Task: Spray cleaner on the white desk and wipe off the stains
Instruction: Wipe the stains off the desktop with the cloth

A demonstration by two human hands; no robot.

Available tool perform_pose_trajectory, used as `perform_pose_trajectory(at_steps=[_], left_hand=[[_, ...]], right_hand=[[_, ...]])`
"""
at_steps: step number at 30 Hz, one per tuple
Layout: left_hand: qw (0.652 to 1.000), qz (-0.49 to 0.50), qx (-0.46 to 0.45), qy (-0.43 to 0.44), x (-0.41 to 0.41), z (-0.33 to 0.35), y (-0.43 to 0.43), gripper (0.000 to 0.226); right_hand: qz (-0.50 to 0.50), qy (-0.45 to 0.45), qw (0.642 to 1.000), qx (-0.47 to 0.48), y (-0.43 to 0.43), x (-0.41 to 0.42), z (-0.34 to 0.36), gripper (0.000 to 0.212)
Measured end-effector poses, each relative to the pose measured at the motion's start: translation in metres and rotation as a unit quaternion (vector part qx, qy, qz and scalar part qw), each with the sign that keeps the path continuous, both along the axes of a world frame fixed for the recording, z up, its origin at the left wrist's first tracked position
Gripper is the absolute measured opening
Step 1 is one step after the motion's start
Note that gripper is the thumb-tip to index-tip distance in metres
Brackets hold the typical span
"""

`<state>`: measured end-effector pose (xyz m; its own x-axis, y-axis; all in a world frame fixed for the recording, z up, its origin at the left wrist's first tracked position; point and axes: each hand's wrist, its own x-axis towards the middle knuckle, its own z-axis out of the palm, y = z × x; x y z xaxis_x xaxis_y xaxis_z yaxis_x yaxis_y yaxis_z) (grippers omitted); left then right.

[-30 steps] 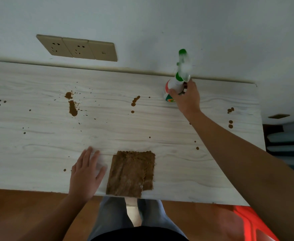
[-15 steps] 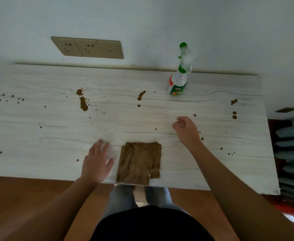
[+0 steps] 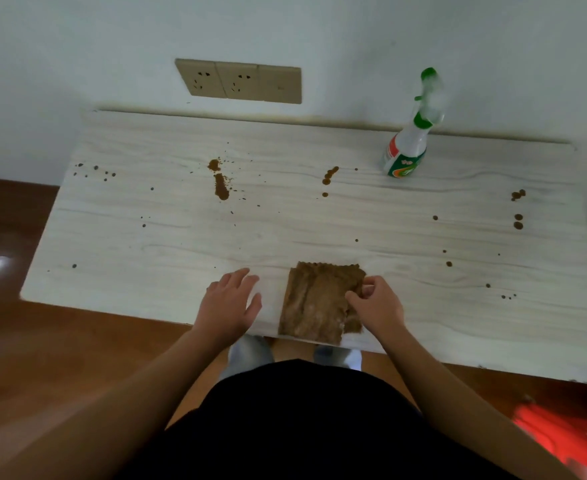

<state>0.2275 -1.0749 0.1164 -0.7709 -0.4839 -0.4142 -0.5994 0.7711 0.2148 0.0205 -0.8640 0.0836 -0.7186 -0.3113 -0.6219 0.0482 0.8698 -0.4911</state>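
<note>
1. While the right hand (image 3: 377,306) curls its fingers at the right edge of the brown cloth (image 3: 314,303) with the thumb lying on top, it looks like it is pinching the cloth to pick it up.
2. The left hand (image 3: 231,303) lies flat on the white desk (image 3: 458,323), just beside the cloth's left side. Its fingers are straight and hold nothing.
3. The cloth sits on the near side of the desk, right in front of the person. Its near end reaches the very edge, so a bad tug could drag it off onto the floor.
4. The spray bottle (image 3: 408,147) stands upright at the far right by the wall, well apart from both hands. Nobody holds it.
5. Brown stains are all over the desk. There is a big smear (image 3: 221,188), a blob (image 3: 329,174) in the middle, dots (image 3: 518,216) at the right and tiny specks (image 3: 94,169) at the far left.
6. I cannot see any wet patches, so I cannot tell if cleaner is on the desk. Wiping dry could smear the big stains into long streaks.
7. The cloth is held by one edge only. If it bunches up, it may wipe just a thin strip and miss spots.
8. A big sweep toward the far right could knock the tall bottle over.
9. The little specks lie far apart, so some are easy to forget.
</note>
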Motion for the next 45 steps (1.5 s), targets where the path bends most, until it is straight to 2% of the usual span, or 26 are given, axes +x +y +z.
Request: perform_pose_trajectory(at_steps=[9,12,15,18,21,23,29,31,37,41,45], left_hand=[[0.992,-0.123,0.019,0.003,0.015,-0.016,-0.045,0.050],[0.987,-0.159,0.033,0.011,0.018,-0.017,-0.063,0.051],[0.981,-0.181,0.061,0.030,0.019,-0.016,-0.081,0.050],[0.978,-0.197,0.063,0.041,0.018,-0.011,-0.097,0.051],[0.976,-0.204,0.068,0.046,0.017,-0.007,-0.111,0.052],[0.972,-0.217,0.070,0.052,0.015,-0.006,-0.116,0.053],[0.955,-0.292,0.034,0.036,0.005,-0.009,-0.110,0.053],[0.947,-0.318,0.020,0.033,0.002,-0.013,-0.101,0.051],[0.939,-0.338,0.056,0.025,-0.006,-0.024,-0.074,0.053],[0.943,-0.325,0.061,0.032,-0.023,-0.024,-0.059,0.055],[0.949,-0.309,0.047,0.049,-0.046,-0.017,-0.041,0.055]], right_hand=[[-0.098,0.036,0.994,0.042,-0.018,0.046,-0.003,0.030],[-0.147,0.046,0.987,0.047,-0.026,0.055,0.000,0.036],[-0.222,0.011,0.974,0.055,-0.033,0.056,0.004,0.045],[-0.216,0.014,0.974,0.067,-0.039,0.060,0.008,0.039],[-0.161,0.045,0.983,0.078,-0.049,0.068,0.018,0.024],[-0.144,0.057,0.986,0.061,-0.054,0.075,0.025,0.016],[-0.218,0.064,0.971,-0.071,-0.054,0.089,0.052,0.005],[-0.226,0.080,0.967,-0.091,-0.053,0.088,0.065,0.010],[-0.244,0.139,0.954,-0.108,-0.039,0.070,0.104,0.007],[-0.245,0.179,0.947,-0.107,-0.015,0.046,0.124,0.018],[-0.259,0.177,0.942,-0.122,0.013,0.010,0.130,0.022]])
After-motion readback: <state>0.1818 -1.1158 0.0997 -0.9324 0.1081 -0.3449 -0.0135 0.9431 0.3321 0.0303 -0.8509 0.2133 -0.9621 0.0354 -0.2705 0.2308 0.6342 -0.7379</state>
